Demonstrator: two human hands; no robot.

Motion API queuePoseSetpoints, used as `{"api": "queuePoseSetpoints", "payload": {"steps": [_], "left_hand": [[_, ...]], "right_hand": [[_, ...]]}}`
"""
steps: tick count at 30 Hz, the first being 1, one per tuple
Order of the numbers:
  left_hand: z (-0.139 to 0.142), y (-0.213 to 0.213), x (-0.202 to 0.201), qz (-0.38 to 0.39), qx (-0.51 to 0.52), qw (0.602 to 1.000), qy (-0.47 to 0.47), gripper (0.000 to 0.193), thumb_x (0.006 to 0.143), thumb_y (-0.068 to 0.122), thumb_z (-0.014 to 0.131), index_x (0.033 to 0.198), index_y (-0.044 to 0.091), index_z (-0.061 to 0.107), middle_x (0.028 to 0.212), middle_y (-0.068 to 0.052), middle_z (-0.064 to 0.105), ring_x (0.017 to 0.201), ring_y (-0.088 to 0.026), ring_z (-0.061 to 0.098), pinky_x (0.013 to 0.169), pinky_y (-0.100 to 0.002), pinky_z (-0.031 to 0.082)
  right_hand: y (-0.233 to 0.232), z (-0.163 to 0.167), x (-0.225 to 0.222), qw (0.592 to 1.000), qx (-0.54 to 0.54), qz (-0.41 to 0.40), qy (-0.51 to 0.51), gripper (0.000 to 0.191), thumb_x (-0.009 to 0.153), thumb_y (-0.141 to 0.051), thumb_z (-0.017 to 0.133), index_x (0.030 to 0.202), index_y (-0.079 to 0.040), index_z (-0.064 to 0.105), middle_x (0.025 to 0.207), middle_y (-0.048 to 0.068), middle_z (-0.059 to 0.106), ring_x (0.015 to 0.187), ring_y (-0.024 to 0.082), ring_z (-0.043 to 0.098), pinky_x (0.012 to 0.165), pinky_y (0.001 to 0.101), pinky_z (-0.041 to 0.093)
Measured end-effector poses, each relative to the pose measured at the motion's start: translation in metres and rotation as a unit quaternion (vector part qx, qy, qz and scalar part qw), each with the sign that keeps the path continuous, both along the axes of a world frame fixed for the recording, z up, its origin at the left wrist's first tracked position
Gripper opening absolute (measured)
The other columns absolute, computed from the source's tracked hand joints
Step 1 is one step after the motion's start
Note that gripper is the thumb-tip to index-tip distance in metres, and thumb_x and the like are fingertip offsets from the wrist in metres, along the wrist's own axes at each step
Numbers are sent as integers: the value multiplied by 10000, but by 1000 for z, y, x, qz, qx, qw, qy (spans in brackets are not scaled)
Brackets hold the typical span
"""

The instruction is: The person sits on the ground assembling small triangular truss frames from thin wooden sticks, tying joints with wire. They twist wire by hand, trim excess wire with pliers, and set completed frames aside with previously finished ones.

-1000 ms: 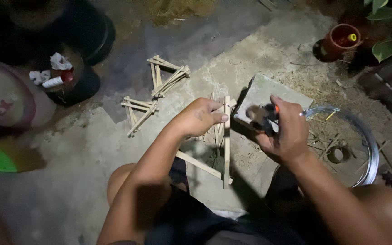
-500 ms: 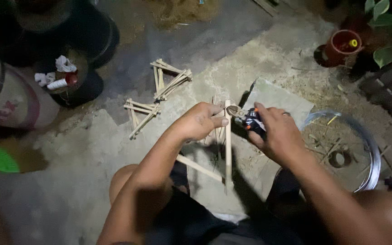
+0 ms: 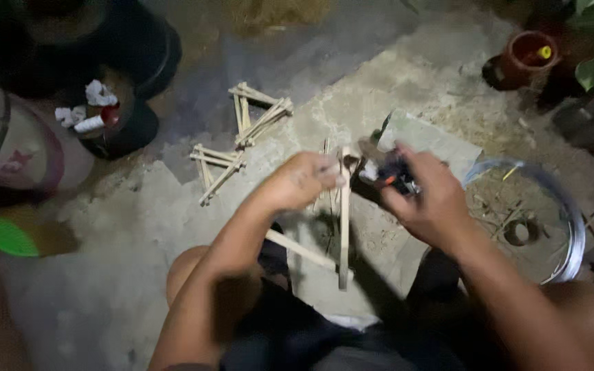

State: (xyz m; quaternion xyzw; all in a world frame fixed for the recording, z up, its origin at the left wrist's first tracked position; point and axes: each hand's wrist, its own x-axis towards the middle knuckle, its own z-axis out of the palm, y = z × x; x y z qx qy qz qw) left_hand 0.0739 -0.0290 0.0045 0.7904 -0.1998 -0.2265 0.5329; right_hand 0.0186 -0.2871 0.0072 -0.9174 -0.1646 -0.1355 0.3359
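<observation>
Left hand (image 3: 302, 180) pinches the thin, pale wooden-stick frame (image 3: 343, 220), likely light and brittle; right hand (image 3: 426, 199) grips a blurred dark orange-handled tool (image 3: 388, 173).

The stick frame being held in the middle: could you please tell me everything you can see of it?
The stick frame is built of thin, pale strips that look like wood or bamboo. One long strip stands nearly vertical in the picture, and a second slants off to the left near its lower end. The left hand grips its top, where shorter strips show beside the fingers. The right hand holds a blurred dark tool with an orange part close to that top. Whether it touches is unclear.
</observation>
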Motion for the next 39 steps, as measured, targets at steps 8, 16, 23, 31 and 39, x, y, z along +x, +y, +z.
{"api": "queuePoseSetpoints", "payload": {"steps": [8, 16, 23, 31, 39], "left_hand": [[12, -4, -4, 33, 111, 993, 40, 250, 908, 228, 712, 1087, 53, 726, 712, -78, 611, 679, -141, 557, 655, -347, 482], [-4, -1, -2, 18, 59, 998, 2, 274, 921, 203, 709, 1132, 28, 718, 796, -123, 652, 752, -139, 563, 698, -354, 504], [11, 6, -2, 132, 35, 990, -28, 347, 913, 281, 718, 1121, 4, 700, 875, -35, 711, 800, -158, 635, 741, -349, 520], [25, 4, 3, 281, 49, 958, 6, 464, 1048, 442, 566, 801, 64, 671, 615, 22, 528, 521, -65, 471, 491, -256, 384], [17, -3, 13, 387, -76, 909, 135, 374, 1007, 394, 642, 861, 50, 629, 633, 9, 503, 486, -102, 419, 451, -325, 329]], "right_hand": [[11, 1, 3, 996, -79, 34, -18, 777, 679, -175, 869, 1363, 39, 571, 1073, 227, 658, 973, 422, 637, 841, 483, 512], [2, -4, 13, 997, -63, 43, 19, 735, 704, -234, 839, 1366, -17, 605, 1069, 191, 674, 980, 401, 645, 841, 483, 520], [-50, -43, 72, 923, 56, -255, 282, 517, 850, -361, 776, 1229, -23, 680, 1120, 240, 725, 1028, 375, 712, 892, 466, 548], [-55, -85, 39, 848, -120, -304, 416, 635, 809, -405, 838, 1239, 29, 665, 1213, 286, 690, 1109, 435, 673, 932, 496, 549], [-11, -61, 55, 943, 27, -238, 229, 451, 924, -335, 733, 1276, -58, 678, 1203, 191, 675, 1056, 364, 641, 888, 487, 506]]}}
